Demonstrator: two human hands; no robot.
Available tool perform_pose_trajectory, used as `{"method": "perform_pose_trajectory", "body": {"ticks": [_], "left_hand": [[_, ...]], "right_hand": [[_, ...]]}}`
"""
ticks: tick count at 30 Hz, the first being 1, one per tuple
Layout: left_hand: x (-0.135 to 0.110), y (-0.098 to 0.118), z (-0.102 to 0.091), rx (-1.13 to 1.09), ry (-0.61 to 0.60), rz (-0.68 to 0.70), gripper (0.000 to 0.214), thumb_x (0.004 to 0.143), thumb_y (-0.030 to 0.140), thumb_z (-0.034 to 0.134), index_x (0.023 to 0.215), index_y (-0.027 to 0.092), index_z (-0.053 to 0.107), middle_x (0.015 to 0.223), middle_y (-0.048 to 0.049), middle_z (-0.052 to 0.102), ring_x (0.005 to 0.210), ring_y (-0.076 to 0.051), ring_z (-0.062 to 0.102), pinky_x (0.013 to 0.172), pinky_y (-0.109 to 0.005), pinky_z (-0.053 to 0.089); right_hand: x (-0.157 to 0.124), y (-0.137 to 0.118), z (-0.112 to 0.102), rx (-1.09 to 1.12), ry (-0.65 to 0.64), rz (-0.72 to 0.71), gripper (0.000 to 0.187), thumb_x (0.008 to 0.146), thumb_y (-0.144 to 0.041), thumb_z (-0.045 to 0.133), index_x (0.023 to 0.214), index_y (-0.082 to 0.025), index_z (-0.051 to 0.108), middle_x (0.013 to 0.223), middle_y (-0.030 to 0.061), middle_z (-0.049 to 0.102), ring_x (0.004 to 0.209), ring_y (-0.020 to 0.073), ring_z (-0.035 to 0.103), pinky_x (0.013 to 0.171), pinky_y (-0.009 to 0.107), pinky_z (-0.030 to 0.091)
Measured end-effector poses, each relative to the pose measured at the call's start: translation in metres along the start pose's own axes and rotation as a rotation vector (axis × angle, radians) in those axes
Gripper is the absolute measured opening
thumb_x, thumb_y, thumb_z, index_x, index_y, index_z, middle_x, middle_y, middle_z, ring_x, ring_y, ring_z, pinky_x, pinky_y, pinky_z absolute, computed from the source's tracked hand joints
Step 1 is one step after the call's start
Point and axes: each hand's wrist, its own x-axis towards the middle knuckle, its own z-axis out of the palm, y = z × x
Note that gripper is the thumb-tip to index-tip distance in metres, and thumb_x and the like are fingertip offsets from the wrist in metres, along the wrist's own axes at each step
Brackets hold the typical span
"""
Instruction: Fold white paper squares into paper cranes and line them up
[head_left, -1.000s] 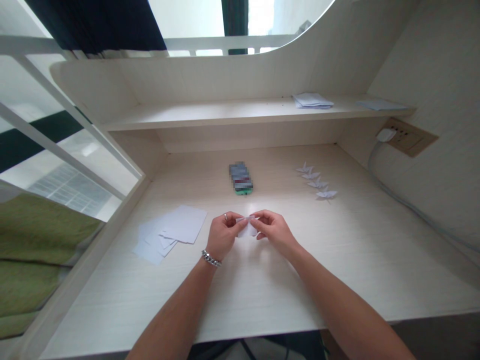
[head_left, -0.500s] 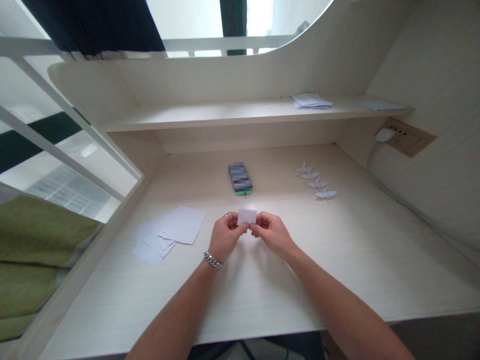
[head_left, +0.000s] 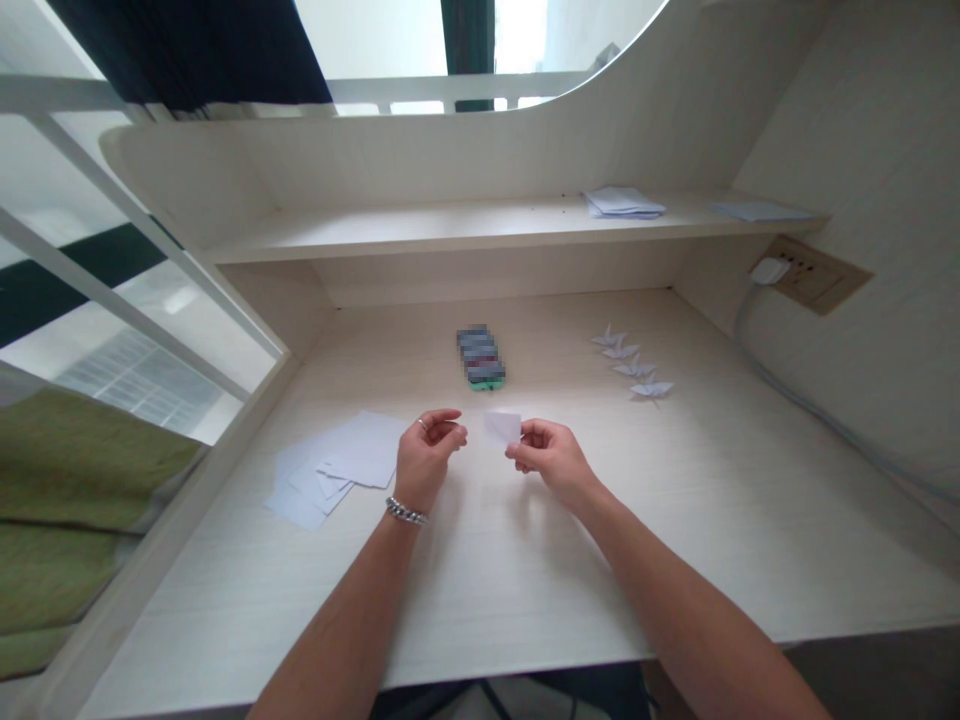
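A small folded piece of white paper is pinched at its right edge by my right hand, above the middle of the desk. My left hand, with a ring and a chain bracelet, is apart from the paper on its left side. Its thumb and fingers are parted and nothing shows between them. Several loose white paper sheets lie beside my left hand, overlapping one another. At the back right, a row of folded paper cranes stands on the desk.
A blurred-out object with a green edge lies beyond my hands. The shelf above the desk bears a stack of folded paper and a flat sheet. At right, a cable runs down from a wall socket.
My left hand has let go of the folded paper and moved left. The paper stays in my right hand, slightly farther right and turned a little.
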Motion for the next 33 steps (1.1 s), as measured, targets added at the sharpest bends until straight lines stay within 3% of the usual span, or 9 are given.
{"method": "perform_pose_trajectory", "body": {"ticks": [4,7,13,19,23,28,33], "left_hand": [[-0.005,-0.002,0.006,-0.042,-0.165,-0.065,0.033,0.060,0.025,0.081,0.089,0.013,0.070,0.075,-0.0037,0.071,0.066,-0.014,0.064,0.063,-0.025,0.049],[-0.009,-0.004,0.010,-0.025,-0.174,-0.066,0.024,0.060,0.025,0.081,0.078,0.013,0.070,0.067,-0.0024,0.069,0.060,-0.012,0.061,0.058,-0.024,0.048],[-0.010,-0.002,0.011,0.046,-0.198,-0.064,0.020,0.060,0.024,0.081,0.072,0.012,0.070,0.058,-0.0007,0.066,0.053,-0.010,0.057,0.052,-0.022,0.045],[-0.009,0.003,0.009,0.083,-0.145,-0.019,0.018,0.064,0.025,0.078,0.072,0.011,0.071,0.055,-0.0014,0.065,0.052,-0.010,0.057,0.053,-0.022,0.045],[-0.008,0.001,0.009,0.011,-0.125,-0.036,0.024,0.069,0.032,0.076,0.081,0.012,0.072,0.065,-0.0027,0.069,0.058,-0.012,0.061,0.058,-0.023,0.048],[-0.009,-0.005,0.010,0.077,-0.247,-0.051,0.023,0.065,0.030,0.079,0.078,0.011,0.073,0.066,-0.0041,0.069,0.058,-0.011,0.059,0.056,-0.022,0.046],[-0.009,-0.004,0.007,0.127,-0.272,-0.018,0.019,0.067,0.028,0.077,0.074,0.011,0.072,0.062,-0.0032,0.066,0.056,-0.010,0.055,0.053,-0.021,0.042]], "right_hand": [[-0.003,-0.001,0.001,-0.017,-0.125,0.031,0.017,0.063,-0.025,0.074,0.074,-0.016,0.065,0.052,-0.0038,0.057,0.046,0.0105,0.052,0.049,0.024,0.040],[-0.003,0.000,0.000,-0.085,-0.175,0.028,0.016,0.067,-0.027,0.072,0.075,-0.016,0.064,0.054,-0.0028,0.059,0.049,0.0111,0.055,0.050,0.024,0.042],[-0.002,0.004,0.001,-0.062,-0.091,-0.029,0.029,0.070,-0.043,0.073,0.074,-0.016,0.065,0.063,0.0001,0.063,0.057,0.0131,0.059,0.053,0.025,0.048],[-0.002,0.006,0.002,-0.037,-0.068,-0.041,0.030,0.068,-0.043,0.075,0.073,-0.015,0.065,0.063,0.0007,0.064,0.057,0.0134,0.058,0.053,0.026,0.047],[-0.002,0.005,0.001,-0.036,-0.054,-0.048,0.028,0.068,-0.040,0.075,0.074,-0.015,0.066,0.063,0.0004,0.063,0.057,0.0133,0.058,0.054,0.026,0.047],[-0.003,0.002,0.000,-0.050,-0.074,-0.039,0.027,0.068,-0.040,0.075,0.071,-0.015,0.066,0.060,0.0001,0.062,0.055,0.0125,0.056,0.053,0.025,0.045],[-0.003,0.002,-0.001,-0.056,-0.064,-0.053,0.025,0.069,-0.039,0.075,0.074,-0.016,0.069,0.063,0.0011,0.064,0.056,0.0129,0.056,0.051,0.025,0.044]]}}
